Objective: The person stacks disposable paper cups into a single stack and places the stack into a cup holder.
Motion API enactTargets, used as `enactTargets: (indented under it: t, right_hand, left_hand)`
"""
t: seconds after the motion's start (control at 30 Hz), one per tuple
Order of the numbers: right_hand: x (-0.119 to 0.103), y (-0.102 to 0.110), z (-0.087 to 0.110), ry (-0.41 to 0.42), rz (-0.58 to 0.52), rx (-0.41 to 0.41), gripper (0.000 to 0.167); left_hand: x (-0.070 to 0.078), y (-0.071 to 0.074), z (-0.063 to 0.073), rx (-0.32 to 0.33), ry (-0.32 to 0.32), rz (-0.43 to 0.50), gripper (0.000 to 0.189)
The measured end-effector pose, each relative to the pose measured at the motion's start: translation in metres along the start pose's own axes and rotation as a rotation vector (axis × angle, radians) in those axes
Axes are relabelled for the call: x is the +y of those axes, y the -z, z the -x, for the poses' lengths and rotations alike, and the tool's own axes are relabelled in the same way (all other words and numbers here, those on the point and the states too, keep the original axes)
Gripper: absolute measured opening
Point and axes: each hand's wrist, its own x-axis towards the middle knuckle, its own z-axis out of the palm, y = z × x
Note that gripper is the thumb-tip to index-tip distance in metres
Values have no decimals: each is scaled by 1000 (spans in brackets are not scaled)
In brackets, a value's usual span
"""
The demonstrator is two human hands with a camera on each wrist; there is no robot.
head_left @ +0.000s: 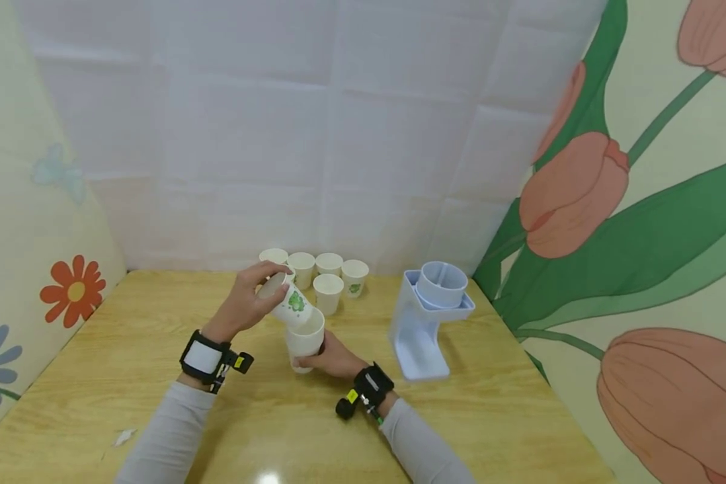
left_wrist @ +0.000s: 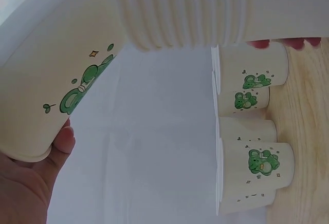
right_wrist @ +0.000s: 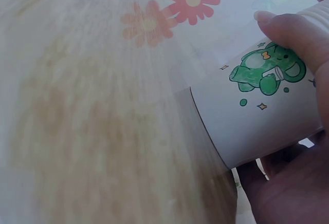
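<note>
My left hand [head_left: 248, 296] grips a white paper cup [head_left: 293, 306] by its base end, with a green cartoon print on its side. That cup is tilted, its mouth slanting down at the top of a stack of nested paper cups [head_left: 305, 343]. Several ribbed rims of the stack [left_wrist: 180, 13] show close up in the left wrist view. Around the lower part of the stack, my right hand [head_left: 337, 356] holds it upright above the table, thumb on the near side. The bottom cup's green print [right_wrist: 270, 70] shows in the right wrist view.
Several single paper cups [head_left: 329, 296] stand upright behind the hands, near the white backdrop [head_left: 248, 134]. To the right is a pale blue plastic stand [head_left: 420, 343] with a round cylinder [head_left: 441, 286] on top. A small white scrap [head_left: 124, 437] lies at the table's front left.
</note>
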Motion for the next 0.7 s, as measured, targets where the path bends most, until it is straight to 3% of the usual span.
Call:
enactTargets:
  t: [0.4, 0.7]
  right_hand:
    - [2, 2, -1, 43, 13, -19, 66]
    - [0, 1, -1, 38, 14, -18, 63]
  left_hand:
    - [5, -19, -3, -139, 33, -7, 27]
    - [7, -38, 1, -146, 19, -41, 24]
